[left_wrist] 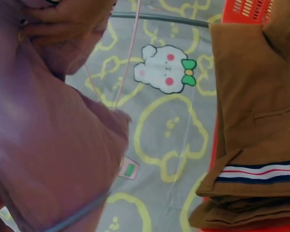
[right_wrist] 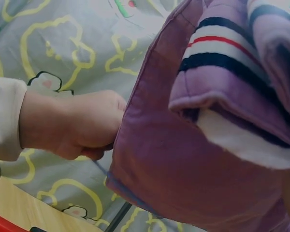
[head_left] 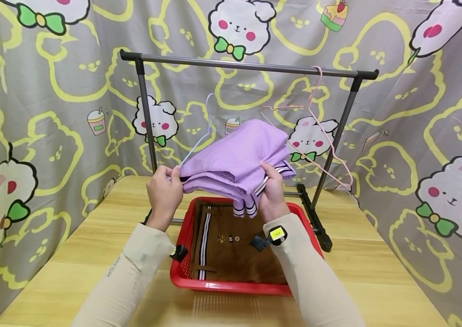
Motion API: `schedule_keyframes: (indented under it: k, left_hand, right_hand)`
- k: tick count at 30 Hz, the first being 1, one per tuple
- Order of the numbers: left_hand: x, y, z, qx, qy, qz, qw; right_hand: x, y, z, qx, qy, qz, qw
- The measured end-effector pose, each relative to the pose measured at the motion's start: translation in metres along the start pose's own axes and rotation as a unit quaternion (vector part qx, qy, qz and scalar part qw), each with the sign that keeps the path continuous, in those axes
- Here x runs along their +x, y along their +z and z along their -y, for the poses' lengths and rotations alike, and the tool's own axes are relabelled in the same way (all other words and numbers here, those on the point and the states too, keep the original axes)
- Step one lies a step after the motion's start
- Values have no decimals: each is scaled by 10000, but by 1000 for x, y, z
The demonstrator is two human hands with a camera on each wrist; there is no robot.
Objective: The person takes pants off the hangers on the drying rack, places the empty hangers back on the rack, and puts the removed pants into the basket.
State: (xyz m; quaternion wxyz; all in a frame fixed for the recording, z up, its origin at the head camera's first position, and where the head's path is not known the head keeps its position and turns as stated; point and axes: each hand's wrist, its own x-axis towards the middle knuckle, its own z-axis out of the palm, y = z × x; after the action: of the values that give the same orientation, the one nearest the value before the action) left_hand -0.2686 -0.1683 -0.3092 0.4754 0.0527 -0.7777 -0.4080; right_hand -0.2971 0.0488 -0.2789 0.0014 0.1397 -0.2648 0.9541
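A folded purple garment [head_left: 239,150] with navy, white and red striped trim is held up above the basket. My left hand [head_left: 165,190] pinches its left edge together with the lower corner of a light blue hanger [head_left: 202,138], whose hook rises behind the cloth. On the other side my right hand [head_left: 273,193] grips the garment beside the striped trim, thumb on top. In the right wrist view the left hand [right_wrist: 82,121] has curled fingers at the garment's edge. Cloth hides most of the hanger; a bluish bar [left_wrist: 82,212] crosses the purple fabric in the left wrist view.
Under the hands, a red basket [head_left: 235,286] holds folded brown clothes [head_left: 231,254] with striped trim. Behind stands a grey rack [head_left: 231,65], with a pink hanger [head_left: 329,136] hooked on its right part. Patterned curtains [head_left: 59,136] surround the wooden table [head_left: 361,272].
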Motion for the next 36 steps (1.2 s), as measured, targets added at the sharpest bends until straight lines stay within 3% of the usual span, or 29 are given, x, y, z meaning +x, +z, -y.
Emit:
schedule_keyframes:
  k: [15, 27, 36]
  left_hand:
    - [1, -3, 11, 36, -240, 29, 9997]
    - [3, -5, 11, 2, -381, 96, 9992]
    - [3, -7, 7, -15, -273, -21, 9996]
  right_hand:
    - [-4, -8, 12, 30, -130, 18, 9999]
    - [-7, -17, 7, -330, 39, 24, 9994]
    - [-13, -19, 1, -274, 335, 139, 9990]
